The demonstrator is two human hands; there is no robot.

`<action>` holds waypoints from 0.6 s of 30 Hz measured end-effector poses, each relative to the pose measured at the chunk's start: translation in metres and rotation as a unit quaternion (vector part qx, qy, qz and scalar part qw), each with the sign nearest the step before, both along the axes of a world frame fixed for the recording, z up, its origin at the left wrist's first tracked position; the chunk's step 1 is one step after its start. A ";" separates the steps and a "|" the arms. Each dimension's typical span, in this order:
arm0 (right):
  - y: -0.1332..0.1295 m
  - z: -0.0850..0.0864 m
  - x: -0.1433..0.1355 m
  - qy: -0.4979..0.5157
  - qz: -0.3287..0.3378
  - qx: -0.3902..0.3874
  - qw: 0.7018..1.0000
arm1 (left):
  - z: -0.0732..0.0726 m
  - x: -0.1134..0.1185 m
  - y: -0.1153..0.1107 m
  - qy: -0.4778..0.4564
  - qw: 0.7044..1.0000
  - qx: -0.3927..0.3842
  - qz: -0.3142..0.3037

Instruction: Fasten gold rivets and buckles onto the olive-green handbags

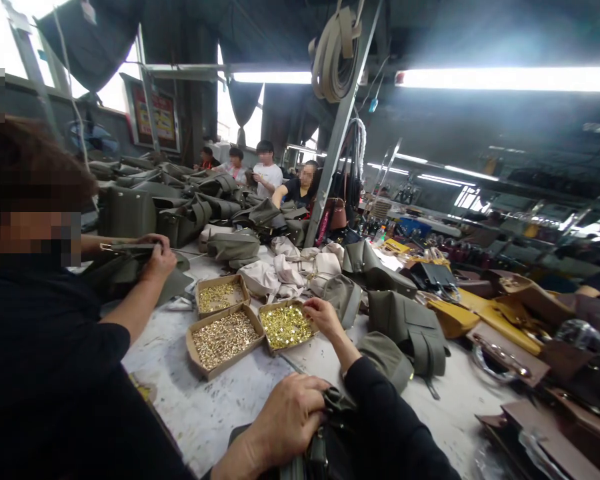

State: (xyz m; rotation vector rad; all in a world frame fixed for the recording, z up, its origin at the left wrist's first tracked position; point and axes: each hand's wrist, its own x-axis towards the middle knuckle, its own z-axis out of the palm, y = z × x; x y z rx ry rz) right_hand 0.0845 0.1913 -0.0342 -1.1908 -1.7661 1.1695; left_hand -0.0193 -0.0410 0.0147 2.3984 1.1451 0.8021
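Dark bag [336,402] sits at the near edge of the worktop [200,410], low in our view and close to our body. Its gathered, creased end points away from us, up towards the boxes, and the visible part runs back down past the bottom edge. Our left hand [287,417] and right sleeve [395,423] cover so much of it that we cannot tell its full long axis.

We have the fingers of our left hand closed on the bag's folded material. Our right hand [326,320] reaches across to the right-hand box [293,345], its fingers bent and bunched at the far right corner, over the bright gold pieces [286,327]. We cannot tell whether the fingertips meet or have a piece between them.

Just left of that box stands the front-left box [237,361], full of copper-toned pieces [225,339], and behind it is the rear box [245,291], with more small gold pieces [219,296]. To our left, a co-worker [45,320] in dark clothing holds an olive bag [167,283] in both hands.

Pale bags [265,275] lie behind the boxes. Olive bags [407,327] crowd the space to the right of our right hand, with mustard bags [500,320] and brown bags [560,433] farther right. Beyond the pale bags, a slanting metal post [343,123] cuts across our view, with coiled straps [334,57] hanging by its upper part.
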 end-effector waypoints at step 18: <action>-0.010 -0.011 -0.007 0.138 -0.029 -0.135 0.981 | -0.001 0.001 -0.001 -0.012 0.999 -0.026 0.021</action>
